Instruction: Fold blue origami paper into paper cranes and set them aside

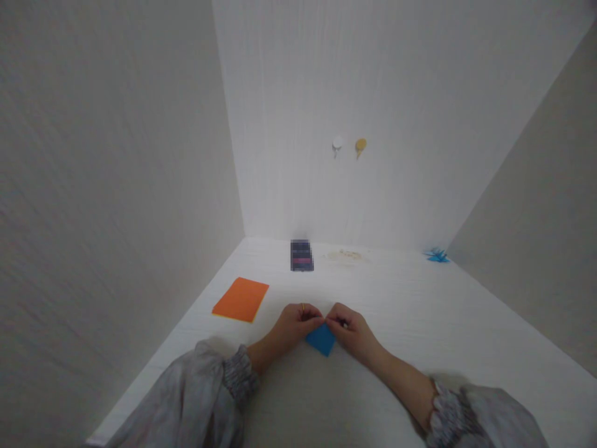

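A small folded piece of blue paper (321, 340) lies between my hands, one corner pointing down toward me. My left hand (301, 320) pinches its upper edge from the left, with a ring on one finger. From the right, my right hand (347, 325) pinches the same top corner, its fingertips meeting those of the left. The fingers cover the top of the paper. Left of my hands, a stack of orange paper squares (241, 300) rests on the white table.
White walls enclose the table (382, 292) on three sides. A dark, blurred-out object (301, 256) lies near the back wall. Blue folded paper shapes (437, 256) sit in the far right corner. A white hook (337, 144) and a yellow hook (360, 145) hang on the wall.
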A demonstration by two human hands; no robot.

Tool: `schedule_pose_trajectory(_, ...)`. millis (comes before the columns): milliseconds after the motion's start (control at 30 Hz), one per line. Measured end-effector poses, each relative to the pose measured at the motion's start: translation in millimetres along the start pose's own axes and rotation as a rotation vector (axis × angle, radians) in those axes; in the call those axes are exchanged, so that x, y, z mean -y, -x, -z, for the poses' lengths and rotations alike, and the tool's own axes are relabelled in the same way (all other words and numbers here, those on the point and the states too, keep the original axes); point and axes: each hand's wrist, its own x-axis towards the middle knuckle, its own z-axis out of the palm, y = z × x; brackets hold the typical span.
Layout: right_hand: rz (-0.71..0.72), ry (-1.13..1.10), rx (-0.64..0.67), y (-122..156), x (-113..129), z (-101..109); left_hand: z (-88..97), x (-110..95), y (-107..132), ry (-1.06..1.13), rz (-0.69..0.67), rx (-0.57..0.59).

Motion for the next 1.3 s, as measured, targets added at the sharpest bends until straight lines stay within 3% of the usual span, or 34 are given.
schedule_pose_trajectory(500,-0.007,-0.053,-0.087,-0.3,-4.1,5.9,8.2,-1.0,-0.5,0.069,-0.049,-0.074)
schedule_pose_trajectory(733,-0.023,-0.067,-0.141,2.5,5.2,7.1,6.4,-6.8,0.8,0.115,-0.024,-0.069)
schedule_pose_trajectory(933,-0.078,-0.107,-0.24,0.0,-10.2,9.0,12.4,-1.6,-2.6,0.09,-0.002,-0.161)
schedule_pose_trajectory(1133,-0.044,-0.113,-0.002,-0.3,-1.2,1.6,6.6,-4.3,0.8,0.08,0.004,-0.078)
schedule_pose_trajectory(1300,-0.037,-0.059,-0.051,2.4,8.5,3.8,5.4,-5.1,1.2,0.115,0.06,0.001)
